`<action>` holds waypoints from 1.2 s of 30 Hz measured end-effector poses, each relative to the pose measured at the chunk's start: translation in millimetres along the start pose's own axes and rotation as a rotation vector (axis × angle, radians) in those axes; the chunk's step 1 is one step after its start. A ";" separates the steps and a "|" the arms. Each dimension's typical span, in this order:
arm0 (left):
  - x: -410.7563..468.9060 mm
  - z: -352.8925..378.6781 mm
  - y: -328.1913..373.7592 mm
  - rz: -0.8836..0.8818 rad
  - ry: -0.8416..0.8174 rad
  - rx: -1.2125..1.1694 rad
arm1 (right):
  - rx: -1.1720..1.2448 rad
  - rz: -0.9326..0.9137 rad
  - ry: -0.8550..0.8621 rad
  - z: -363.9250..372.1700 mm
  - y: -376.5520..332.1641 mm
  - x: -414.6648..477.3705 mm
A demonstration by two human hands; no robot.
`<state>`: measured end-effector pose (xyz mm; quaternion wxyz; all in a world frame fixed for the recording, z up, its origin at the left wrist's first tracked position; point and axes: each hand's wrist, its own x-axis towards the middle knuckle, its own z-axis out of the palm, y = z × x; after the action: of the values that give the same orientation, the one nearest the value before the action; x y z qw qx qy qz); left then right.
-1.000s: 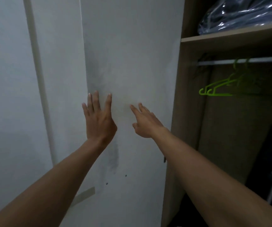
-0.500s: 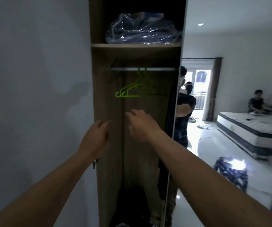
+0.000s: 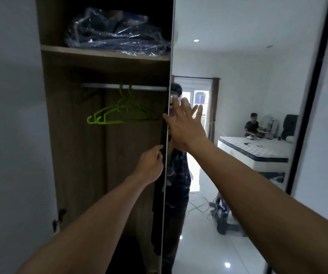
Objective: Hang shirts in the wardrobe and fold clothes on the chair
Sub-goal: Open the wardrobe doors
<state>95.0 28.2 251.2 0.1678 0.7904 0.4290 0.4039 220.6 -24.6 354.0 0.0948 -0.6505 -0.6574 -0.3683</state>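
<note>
Open wardrobe bay [image 3: 103, 175] beneath hangers [image 3: 107, 117]

Left hand [image 3: 151, 166] grips the mirrored door [image 3: 238, 115] edge; right hand [image 3: 184, 127] lies flat on it. Green hangers [image 3: 107, 117] hang inside the wardrobe [image 3: 76, 155].

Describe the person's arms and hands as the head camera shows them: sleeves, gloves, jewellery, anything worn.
Both forearms are bare up to the frame's lower edge; no sleeve, cuff or watch shows. The left hand and right hand wear no gloves, and no rings or bracelets are visible. No markings or bandages show on either arm. Fingernails are too small to judge.
</note>
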 end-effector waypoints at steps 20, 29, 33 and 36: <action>-64.2 12.8 41.9 -0.080 0.190 -0.367 | 0.028 0.015 0.054 -56.1 -1.4 -67.4; -160.7 15.1 101.2 0.207 0.196 -0.309 | 0.005 0.018 0.086 -121.9 31.5 -169.3; -184.9 23.0 132.6 0.355 0.151 -0.305 | -0.032 0.037 0.175 -143.6 54.5 -212.4; -200.2 31.9 161.3 0.454 0.068 -0.398 | -0.108 0.076 0.202 -159.8 74.7 -245.9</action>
<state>146.3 -225.0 231.2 0.2103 0.8038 0.1591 0.5333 266.4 -323.6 346.1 0.1391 -0.6387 -0.5987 -0.4629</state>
